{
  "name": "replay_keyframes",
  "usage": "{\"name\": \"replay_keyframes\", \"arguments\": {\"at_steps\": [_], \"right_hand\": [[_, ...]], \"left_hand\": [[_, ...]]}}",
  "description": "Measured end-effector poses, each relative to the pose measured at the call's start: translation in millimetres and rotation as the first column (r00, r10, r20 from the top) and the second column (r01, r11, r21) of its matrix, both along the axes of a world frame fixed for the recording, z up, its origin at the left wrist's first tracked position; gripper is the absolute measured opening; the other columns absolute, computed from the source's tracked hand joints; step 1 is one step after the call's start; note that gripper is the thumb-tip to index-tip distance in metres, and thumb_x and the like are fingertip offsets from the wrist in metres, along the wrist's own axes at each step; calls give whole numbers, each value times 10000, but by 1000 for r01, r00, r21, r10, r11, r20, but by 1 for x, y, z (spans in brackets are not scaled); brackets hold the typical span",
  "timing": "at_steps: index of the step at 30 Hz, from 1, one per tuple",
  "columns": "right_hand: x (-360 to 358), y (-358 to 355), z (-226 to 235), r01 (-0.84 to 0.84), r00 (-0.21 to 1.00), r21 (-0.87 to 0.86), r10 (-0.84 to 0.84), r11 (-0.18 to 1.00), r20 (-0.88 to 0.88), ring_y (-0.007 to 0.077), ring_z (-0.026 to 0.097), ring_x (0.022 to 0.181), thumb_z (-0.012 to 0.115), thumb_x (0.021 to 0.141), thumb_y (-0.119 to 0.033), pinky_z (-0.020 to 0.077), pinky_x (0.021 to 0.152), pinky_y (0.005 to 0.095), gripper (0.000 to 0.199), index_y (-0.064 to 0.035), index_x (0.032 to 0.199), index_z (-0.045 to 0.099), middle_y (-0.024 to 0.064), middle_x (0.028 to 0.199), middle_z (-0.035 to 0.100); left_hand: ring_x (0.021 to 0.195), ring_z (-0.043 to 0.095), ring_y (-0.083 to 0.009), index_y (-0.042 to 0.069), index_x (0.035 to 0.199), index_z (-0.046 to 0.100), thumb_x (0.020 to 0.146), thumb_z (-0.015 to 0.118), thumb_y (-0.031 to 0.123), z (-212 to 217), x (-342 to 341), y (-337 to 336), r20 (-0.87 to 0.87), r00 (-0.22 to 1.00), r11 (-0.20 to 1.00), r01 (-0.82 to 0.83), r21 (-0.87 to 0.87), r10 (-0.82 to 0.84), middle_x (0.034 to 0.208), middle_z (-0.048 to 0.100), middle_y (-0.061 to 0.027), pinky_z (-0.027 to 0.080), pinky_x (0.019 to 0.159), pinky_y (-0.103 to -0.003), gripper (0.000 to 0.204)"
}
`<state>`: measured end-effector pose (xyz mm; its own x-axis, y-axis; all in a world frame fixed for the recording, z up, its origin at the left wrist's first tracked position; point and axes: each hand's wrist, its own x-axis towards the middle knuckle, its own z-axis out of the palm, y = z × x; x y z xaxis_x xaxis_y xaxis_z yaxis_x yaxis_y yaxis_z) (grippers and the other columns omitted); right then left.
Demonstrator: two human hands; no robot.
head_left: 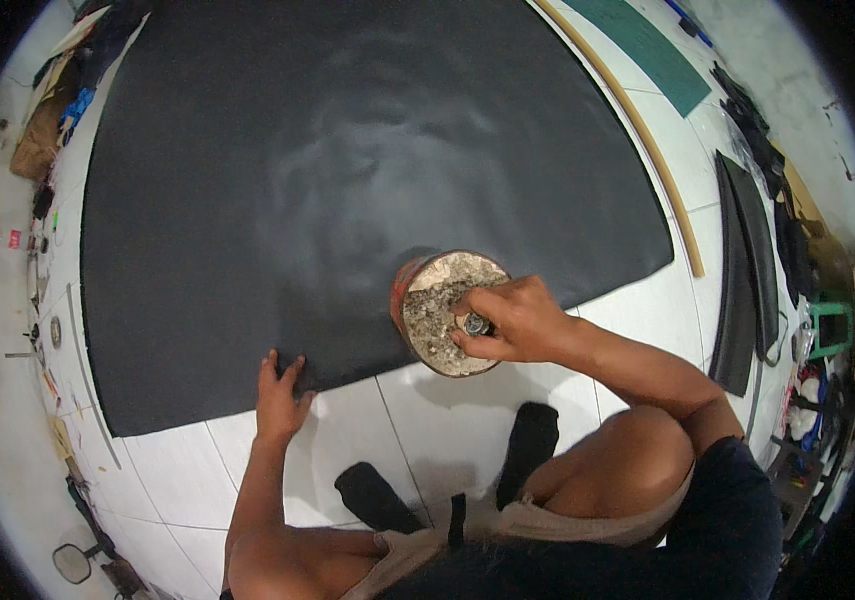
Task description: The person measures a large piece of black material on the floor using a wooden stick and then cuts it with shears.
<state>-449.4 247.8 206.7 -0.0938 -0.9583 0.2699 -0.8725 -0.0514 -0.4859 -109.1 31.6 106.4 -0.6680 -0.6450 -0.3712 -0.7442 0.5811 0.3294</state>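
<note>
A wide black sheet, which looks like leather or vinyl, lies spread over the floor, its near edge toward me. On that near edge rests my left hand, open, with its fingers apart and their tips on the sheet. My right hand is closed around a short round knob at the top of a round reddish tin. Grey-beige, crusty material covers the tin's top. The tin is over the near edge of the sheet; I cannot tell whether it rests there or is lifted.
White floor tiles show around the sheet. A long tan strip runs along its right side, with a green sheet beyond. Dark folded pieces and a green stool stand at the right. Clutter lines the left wall.
</note>
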Motion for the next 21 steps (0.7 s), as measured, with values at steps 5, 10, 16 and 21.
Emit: {"name": "replay_keyframes", "arguments": {"at_steps": [5, 10, 16, 21], "right_hand": [[-20, -17, -32, 13, 999, 112, -18, 994, 43, 258, 653, 539, 714, 803, -398, 504, 446, 382, 325, -106, 917, 627, 111, 665, 655], [-18, -28, -24, 88, 996, 45, -88, 995, 15, 240, 613, 490, 713, 811, -381, 507, 452, 364, 320, -87, 901, 624, 79, 610, 607], [-12, -29, -18, 34, 990, 427, -88, 904, 108, 317, 666, 725, 657, 841, -392, 545, 648, 448, 322, -90, 941, 604, 118, 760, 650], [-16, -39, 47, -17, 973, 546, -111, 838, 200, 354, 664, 878, 648, 850, -335, 533, 778, 480, 491, -104, 1256, 496, 161, 943, 656]], "left_hand": [[1391, 292, -475, 156, 1334, 570, 760, 796, 162, -14, 8, -4, -91, 987, 991, 129, -26, -131, 1521, 265, -292, 299, 1136, -493, 618], [1401, 226, -520, 138, 1350, 550, 794, 766, 175, -4, -5, -3, 62, 993, 994, 101, 53, -104, 1507, 242, -328, 251, 1137, -575, 598], [1434, 158, -506, 141, 1394, 503, 827, 727, 254, 21, -22, -22, 288, 949, 971, 59, 231, -126, 1553, 156, -299, 203, 1131, -637, 620], [1351, 359, -472, 136, 1293, 607, 848, 653, 448, 90, -78, -38, 607, 746, 962, 225, 156, -273, 1430, 427, -266, 294, 1110, -575, 545]]}}
